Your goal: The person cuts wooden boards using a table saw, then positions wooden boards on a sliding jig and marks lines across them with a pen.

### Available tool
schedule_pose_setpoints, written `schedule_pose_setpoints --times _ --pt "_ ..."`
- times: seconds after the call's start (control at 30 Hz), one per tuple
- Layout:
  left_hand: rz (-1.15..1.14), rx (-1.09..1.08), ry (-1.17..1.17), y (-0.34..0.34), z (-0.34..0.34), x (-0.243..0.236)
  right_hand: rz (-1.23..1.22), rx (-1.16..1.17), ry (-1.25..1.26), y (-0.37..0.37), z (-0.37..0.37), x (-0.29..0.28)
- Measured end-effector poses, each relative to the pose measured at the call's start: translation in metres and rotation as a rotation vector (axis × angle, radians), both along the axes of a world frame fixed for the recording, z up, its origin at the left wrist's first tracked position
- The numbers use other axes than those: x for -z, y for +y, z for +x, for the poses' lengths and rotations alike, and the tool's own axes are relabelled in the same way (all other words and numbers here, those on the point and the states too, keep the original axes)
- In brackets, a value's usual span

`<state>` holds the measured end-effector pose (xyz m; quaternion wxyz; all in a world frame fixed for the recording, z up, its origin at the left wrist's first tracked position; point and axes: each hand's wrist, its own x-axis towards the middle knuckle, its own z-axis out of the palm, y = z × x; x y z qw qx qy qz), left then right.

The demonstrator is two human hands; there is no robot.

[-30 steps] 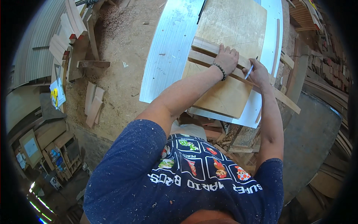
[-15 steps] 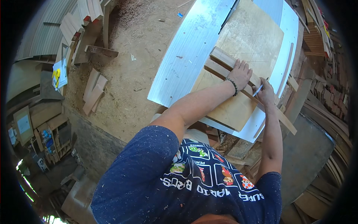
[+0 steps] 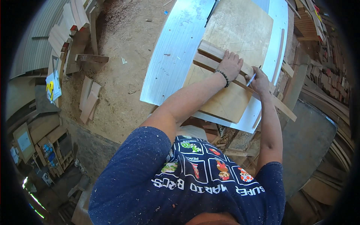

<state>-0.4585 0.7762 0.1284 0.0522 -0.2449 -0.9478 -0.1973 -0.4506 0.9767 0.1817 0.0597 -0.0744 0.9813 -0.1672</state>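
Note:
My left hand (image 3: 230,67), a beaded bracelet at its wrist, lies over two wooden strips, fingers stretched past the edge of the far strip (image 3: 210,51). The near strip (image 3: 205,62) runs beside it, under my palm; my thumb is hidden. Further right along the strips, my right hand (image 3: 259,81) is closed around a thin white-and-blue pen (image 3: 250,80), its lower side resting near the wood. Both strips lie across a tan plywood board (image 3: 240,24) with faint drawn lines. Beneath that board is a large pale, ribbed sheet (image 3: 165,67).
A narrow wood strip (image 3: 278,56) lies along the pale sheet's right side. Loose offcuts (image 3: 90,101) rest on the dusty ground at left, near a yellow tool (image 3: 50,90) on white paper. A dark flat panel (image 3: 309,138) and stacked lumber stand at right.
The whole view has shifted, so the board, strips and hands appear a little further left and up. Both hands keep the same places on the strips, and the pen stays in my right hand.

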Motion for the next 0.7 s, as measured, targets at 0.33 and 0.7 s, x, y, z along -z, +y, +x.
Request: schedule_pose_setpoints --times 0.33,0.7 --pt "-0.021 0.02 0.011 -0.001 -0.001 0.001 0.015 0.026 -0.032 0.0012 0.001 -0.0003" --pt "-0.027 0.022 -0.008 -0.0023 -0.0003 -0.0011 0.06 0.022 -0.043 0.0021 0.0022 -0.0017"
